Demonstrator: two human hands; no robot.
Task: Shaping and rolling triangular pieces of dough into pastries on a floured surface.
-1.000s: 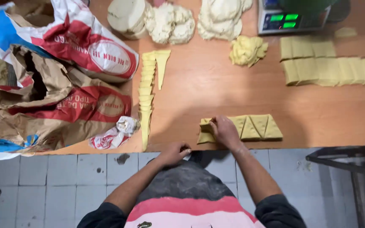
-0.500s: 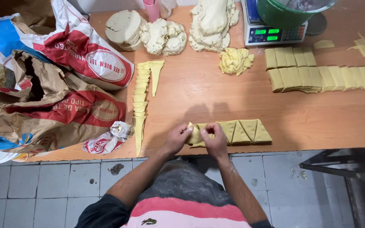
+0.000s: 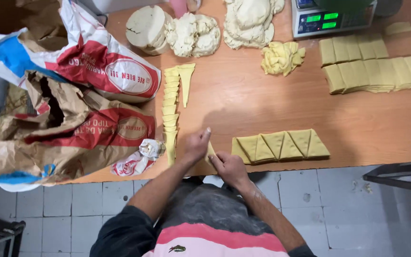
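Right now both hands (image 3: pixel 213 154) pinching one dough triangle (image 3: pixel 210 151) nr table edge (image 3: pixel 357 164), bare wood beyond.

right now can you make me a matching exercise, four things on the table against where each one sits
Things:
1. scale
2. paper sacks
3. dough triangles
4. dough rectangles

Places:
A. near edge, right of the hands
B. left end of the table
C. far edge, green display
D. right side, below the scale

Pairs: 1-C, 2-B, 3-A, 4-D
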